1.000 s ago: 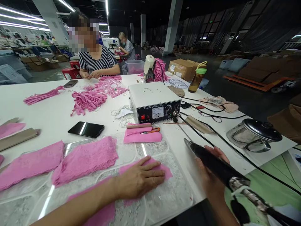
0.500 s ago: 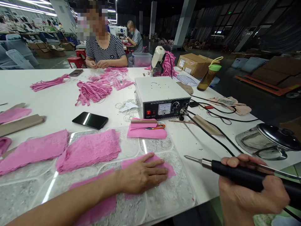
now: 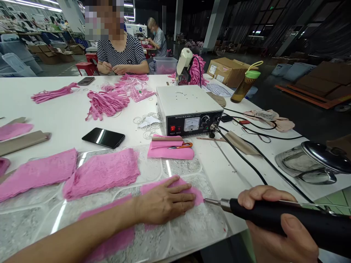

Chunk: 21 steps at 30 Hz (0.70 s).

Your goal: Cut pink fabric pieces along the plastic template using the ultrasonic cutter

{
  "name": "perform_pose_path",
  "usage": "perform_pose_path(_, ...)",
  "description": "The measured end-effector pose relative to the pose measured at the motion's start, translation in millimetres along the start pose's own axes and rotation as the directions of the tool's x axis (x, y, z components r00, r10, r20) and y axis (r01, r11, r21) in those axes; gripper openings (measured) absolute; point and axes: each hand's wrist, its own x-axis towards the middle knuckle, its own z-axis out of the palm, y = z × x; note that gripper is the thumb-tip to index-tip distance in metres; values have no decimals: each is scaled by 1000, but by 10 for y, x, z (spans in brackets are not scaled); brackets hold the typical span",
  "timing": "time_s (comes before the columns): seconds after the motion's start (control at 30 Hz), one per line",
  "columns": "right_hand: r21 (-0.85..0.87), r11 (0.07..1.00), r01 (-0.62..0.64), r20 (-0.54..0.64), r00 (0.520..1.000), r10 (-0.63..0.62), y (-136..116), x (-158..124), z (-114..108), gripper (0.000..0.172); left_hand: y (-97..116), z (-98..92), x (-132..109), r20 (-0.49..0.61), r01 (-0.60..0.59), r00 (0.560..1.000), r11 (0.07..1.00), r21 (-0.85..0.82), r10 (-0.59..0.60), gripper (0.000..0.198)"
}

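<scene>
My left hand (image 3: 167, 201) lies flat with fingers spread, pressing a pink fabric piece (image 3: 199, 196) onto the clear mat (image 3: 197, 233). Much of that piece is hidden under the palm. Wrapped in my right hand (image 3: 276, 219) is a black-handled ultrasonic cutting pen (image 3: 263, 212). Its pointed metal tip is at the right edge of the fabric; whether it touches cannot be told. Another pink fabric piece (image 3: 115, 244) lies partly under my left forearm. Left of the hand sit two stacks of pink lace pieces, one a scalloped stack (image 3: 106, 171).
A white-topped control box (image 3: 189, 109) stands behind the mat, its black cable (image 3: 244, 157) running right. Orange-handled snips (image 3: 183, 145) lie on folded pink fabric. A phone (image 3: 104, 137), a lidded glass pot (image 3: 304, 164) and a bottle (image 3: 244, 87) are around. A person (image 3: 120, 54) sits opposite.
My right hand has moved left and slightly down with the pen, bringing its tip from above the table to the fabric's edge. My left hand stays put on the fabric.
</scene>
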Motion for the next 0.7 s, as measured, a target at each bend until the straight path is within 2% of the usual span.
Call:
perform_pose_path(0.37,1,1000,5,-8,1000,-5,27,0,-11,19,5,-18,5,58,33,998,999,-33,-31,36)
perform_pose_path(0.7,-40,999,3,37,999,-1,11,3,1,18,4,9,4,6,20,1000,1000,-21,-20,33)
